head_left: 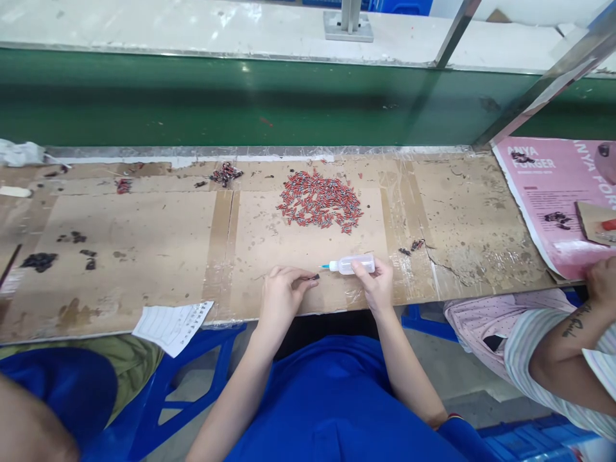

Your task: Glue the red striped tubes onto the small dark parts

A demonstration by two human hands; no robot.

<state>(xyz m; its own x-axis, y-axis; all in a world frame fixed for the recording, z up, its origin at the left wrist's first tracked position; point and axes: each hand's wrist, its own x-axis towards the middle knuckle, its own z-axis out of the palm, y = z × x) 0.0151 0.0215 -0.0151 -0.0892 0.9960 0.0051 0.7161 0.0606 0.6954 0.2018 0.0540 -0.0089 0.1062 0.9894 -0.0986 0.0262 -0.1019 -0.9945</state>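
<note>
Between the fingertips of my left hand (283, 292) is a small dark part (315, 277), too small to name. My right hand (378, 285) is wrapped round a clear squeeze bottle (353, 264) with a white cap and a blue needle tip. The bottle lies nearly level, its needle pointing left, just above and to the right of the dark part. Whether the needle touches the part I cannot tell. Beyond both hands a large pile of small red-and-dark parts (320, 199) is spread on the cardboard (269, 244).
Smaller clusters of dark parts (226, 173) lie about the cardboard, with others (39, 261) at left. A paper sheet (173, 326) overhangs the front edge. A green conveyor belt (192, 102) runs behind. People sit on both sides; one hand (601, 282) rests near a pink sheet (539, 212).
</note>
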